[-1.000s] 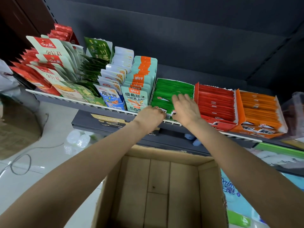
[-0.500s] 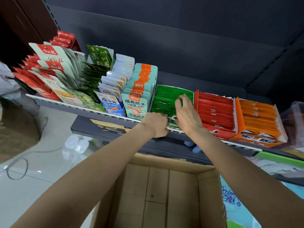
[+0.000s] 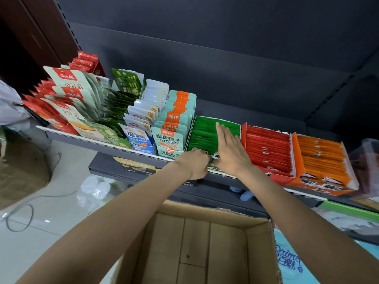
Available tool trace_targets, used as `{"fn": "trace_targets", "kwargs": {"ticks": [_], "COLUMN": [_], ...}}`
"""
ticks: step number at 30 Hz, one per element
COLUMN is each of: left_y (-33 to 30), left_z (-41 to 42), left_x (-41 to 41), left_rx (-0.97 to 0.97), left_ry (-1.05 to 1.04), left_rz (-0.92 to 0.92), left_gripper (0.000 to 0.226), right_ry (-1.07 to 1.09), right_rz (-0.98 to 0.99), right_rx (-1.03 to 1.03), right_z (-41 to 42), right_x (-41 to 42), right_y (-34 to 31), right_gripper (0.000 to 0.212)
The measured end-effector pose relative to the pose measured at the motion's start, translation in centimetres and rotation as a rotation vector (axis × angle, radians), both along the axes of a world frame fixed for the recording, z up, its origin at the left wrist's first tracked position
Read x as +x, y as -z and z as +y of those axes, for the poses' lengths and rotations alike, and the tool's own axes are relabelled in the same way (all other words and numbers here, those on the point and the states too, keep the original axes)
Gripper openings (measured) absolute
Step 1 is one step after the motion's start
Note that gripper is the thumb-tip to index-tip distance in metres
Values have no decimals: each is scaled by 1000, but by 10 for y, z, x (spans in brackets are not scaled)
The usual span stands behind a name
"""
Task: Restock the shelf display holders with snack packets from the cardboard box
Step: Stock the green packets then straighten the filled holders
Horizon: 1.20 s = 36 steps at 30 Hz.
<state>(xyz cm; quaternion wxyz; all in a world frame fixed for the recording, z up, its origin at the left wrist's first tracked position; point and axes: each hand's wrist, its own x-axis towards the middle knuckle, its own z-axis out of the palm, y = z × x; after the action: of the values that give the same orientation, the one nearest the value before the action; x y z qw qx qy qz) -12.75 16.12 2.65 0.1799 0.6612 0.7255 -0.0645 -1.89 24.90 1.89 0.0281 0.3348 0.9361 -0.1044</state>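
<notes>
Right hand point(image 3: 231, 152) flat, fingers straight, pressing on green packets point(image 3: 202, 133) in their holder point(image 3: 238, 128). Left hand point(image 3: 194, 163) curled at the holder's front edge, just beside right thumb; grasp unclear. Box point(image 3: 258, 228) below both wrists.

A dark shelf point(image 3: 143, 154) crosses the frame's middle. Display holders sit along it: green holder point(image 3: 203, 132), red holder point(image 3: 266, 148), orange holder point(image 3: 322, 160). More packets fill its left.
</notes>
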Motion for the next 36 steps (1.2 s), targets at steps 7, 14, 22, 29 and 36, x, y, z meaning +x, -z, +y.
{"fn": "trace_targets", "kwargs": {"ticks": [7,14,22,29,36], "left_y": [12,19,8,12,0], "left_z": [6,8,1,1,-4], "left_x": [-1,-5,-5,-3,2], "left_rx": [-10,27,177,113,276], "left_ry": [-41,-22,8,57,70], "left_rz": [-54,-73,107,203,258], "left_gripper": [42,36,33,38,34], "right_ry": [-4,-60,-21,0,14], "right_rz": [-212,-77,-244,-237,-226], "right_rx": [-46,120,104,129,98], "right_z": [27,15,22,20,18], "right_x": [-14,-1,-7,-13,-6], "right_y": [-10,-5,-5,-2,-4], "right_gripper": [110,96,110,111,114]}}
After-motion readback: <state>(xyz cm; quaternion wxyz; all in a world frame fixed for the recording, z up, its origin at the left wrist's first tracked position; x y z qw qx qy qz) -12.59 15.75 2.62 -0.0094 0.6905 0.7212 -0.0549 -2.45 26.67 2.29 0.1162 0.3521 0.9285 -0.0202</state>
